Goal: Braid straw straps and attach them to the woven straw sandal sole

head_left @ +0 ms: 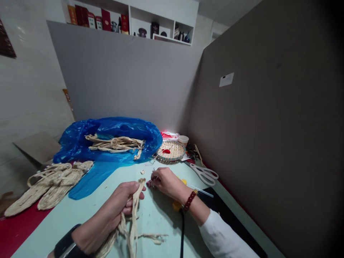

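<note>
My left hand (pixel 127 200) is closed around pale dried husk strips (pixel 134 218), their upper end pinched by thumb and fingers. Long loose ends hang below it over the table. Just to the right, my right hand (pixel 161 179) has its fingers pinched together near the strip tips. A small dark reddish thing (pixel 148 184) shows at those fingertips, too small to name. Beneath my right forearm lies what looks like a yellow hot-glue gun (pixel 176 206), mostly hidden, with a clear stick (pixel 201 190) and a black cord (pixel 182 233).
A blue plastic bag (pixel 77 138) behind my hands holds bundled husks (pixel 118 144). Woven slippers (pixel 60 182) lie at the left. Further right are a round woven tray (pixel 174 152), a paper cup (pixel 183 139) and scissors (pixel 205 175). Grey panels (pixel 129 75) enclose the table (pixel 158 229).
</note>
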`<act>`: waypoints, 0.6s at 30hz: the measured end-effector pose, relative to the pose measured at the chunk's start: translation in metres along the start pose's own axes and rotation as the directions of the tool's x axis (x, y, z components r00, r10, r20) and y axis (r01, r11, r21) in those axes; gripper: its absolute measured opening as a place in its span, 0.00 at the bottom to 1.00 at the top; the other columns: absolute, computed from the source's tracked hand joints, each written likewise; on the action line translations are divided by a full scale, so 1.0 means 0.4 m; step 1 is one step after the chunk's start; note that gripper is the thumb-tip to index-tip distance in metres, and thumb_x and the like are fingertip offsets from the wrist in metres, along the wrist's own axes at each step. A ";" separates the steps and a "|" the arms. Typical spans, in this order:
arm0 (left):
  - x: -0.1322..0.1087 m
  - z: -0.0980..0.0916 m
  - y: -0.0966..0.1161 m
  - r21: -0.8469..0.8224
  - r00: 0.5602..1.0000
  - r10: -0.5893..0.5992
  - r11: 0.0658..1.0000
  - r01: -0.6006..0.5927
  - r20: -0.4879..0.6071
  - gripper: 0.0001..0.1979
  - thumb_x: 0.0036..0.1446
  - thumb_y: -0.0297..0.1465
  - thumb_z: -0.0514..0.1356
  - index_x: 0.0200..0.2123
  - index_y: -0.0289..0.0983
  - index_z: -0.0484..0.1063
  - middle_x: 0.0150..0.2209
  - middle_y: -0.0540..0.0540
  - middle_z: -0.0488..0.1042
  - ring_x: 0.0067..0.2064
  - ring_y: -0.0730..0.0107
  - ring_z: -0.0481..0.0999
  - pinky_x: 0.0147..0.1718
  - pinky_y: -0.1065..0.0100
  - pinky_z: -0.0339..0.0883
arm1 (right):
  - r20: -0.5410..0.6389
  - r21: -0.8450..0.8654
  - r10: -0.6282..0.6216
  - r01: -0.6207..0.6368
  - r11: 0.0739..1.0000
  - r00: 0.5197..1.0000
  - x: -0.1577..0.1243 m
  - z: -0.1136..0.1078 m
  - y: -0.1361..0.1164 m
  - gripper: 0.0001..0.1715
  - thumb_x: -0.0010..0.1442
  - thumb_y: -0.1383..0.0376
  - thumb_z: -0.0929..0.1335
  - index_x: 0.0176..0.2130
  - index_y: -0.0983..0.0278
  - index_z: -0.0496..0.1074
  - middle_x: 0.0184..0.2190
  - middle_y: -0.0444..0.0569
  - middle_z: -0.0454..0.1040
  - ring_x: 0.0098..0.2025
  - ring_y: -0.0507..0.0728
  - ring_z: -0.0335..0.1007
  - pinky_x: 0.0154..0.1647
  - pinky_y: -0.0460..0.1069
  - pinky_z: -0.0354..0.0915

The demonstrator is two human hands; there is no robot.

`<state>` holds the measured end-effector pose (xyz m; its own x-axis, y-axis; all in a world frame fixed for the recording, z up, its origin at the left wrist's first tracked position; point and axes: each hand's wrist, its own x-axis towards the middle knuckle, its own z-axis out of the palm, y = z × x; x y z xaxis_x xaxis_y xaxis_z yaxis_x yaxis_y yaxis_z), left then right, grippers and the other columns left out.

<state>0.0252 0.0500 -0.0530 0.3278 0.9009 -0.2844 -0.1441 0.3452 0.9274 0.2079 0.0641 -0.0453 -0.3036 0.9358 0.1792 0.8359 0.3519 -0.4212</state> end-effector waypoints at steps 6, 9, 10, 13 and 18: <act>0.034 -0.010 -0.009 0.084 1.000 -0.010 0.996 0.013 -0.030 0.20 0.40 0.43 0.69 0.27 0.31 0.73 0.17 0.53 0.68 0.12 0.89 0.48 0.11 0.79 0.36 | -0.071 0.096 0.022 -0.015 0.995 0.997 0.004 -0.001 0.008 0.15 0.61 0.76 0.63 0.27 0.68 0.75 0.28 0.51 0.77 0.30 0.51 0.68 0.33 0.45 0.57; 0.048 -0.009 -0.009 0.135 0.999 -0.008 0.991 0.012 -0.032 0.20 0.43 0.44 0.68 0.27 0.32 0.72 0.15 0.56 0.64 0.12 0.87 0.48 0.11 0.78 0.37 | -0.067 0.141 0.027 -0.018 0.990 0.997 0.003 -0.002 0.011 0.16 0.62 0.76 0.63 0.26 0.68 0.73 0.25 0.48 0.76 0.27 0.50 0.68 0.31 0.44 0.58; 0.053 -0.008 -0.009 0.155 0.999 -0.007 0.988 0.012 -0.034 0.18 0.47 0.43 0.67 0.28 0.32 0.72 0.15 0.58 0.63 0.12 0.87 0.48 0.11 0.78 0.38 | -0.066 0.149 0.029 -0.019 0.989 0.997 0.003 -0.001 0.012 0.16 0.62 0.76 0.63 0.26 0.68 0.73 0.25 0.47 0.76 0.27 0.50 0.69 0.30 0.44 0.59; 0.071 -0.009 -0.011 0.223 0.998 -0.004 0.975 0.017 -0.057 0.13 0.61 0.38 0.60 0.30 0.34 0.70 0.16 0.61 0.59 0.13 0.86 0.49 0.11 0.78 0.42 | -0.063 0.151 0.038 -0.028 0.988 0.997 0.003 0.006 0.018 0.16 0.63 0.77 0.61 0.28 0.68 0.73 0.24 0.46 0.76 0.26 0.50 0.69 0.30 0.44 0.60; 0.104 -0.011 -0.019 0.322 0.994 0.025 0.947 0.010 -0.105 0.12 0.64 0.35 0.59 0.31 0.34 0.70 0.21 0.59 0.63 0.16 0.84 0.57 0.13 0.78 0.53 | -0.055 0.069 0.059 -0.055 0.996 0.997 -0.001 0.014 0.012 0.14 0.65 0.72 0.62 0.32 0.68 0.74 0.25 0.48 0.76 0.24 0.51 0.68 0.27 0.44 0.57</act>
<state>0.0357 0.0861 -0.0729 0.2244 0.9320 -0.2846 0.1678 0.2507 0.9534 0.2096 0.0653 -0.0524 -0.2278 0.9523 0.2030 0.8179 0.3003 -0.4909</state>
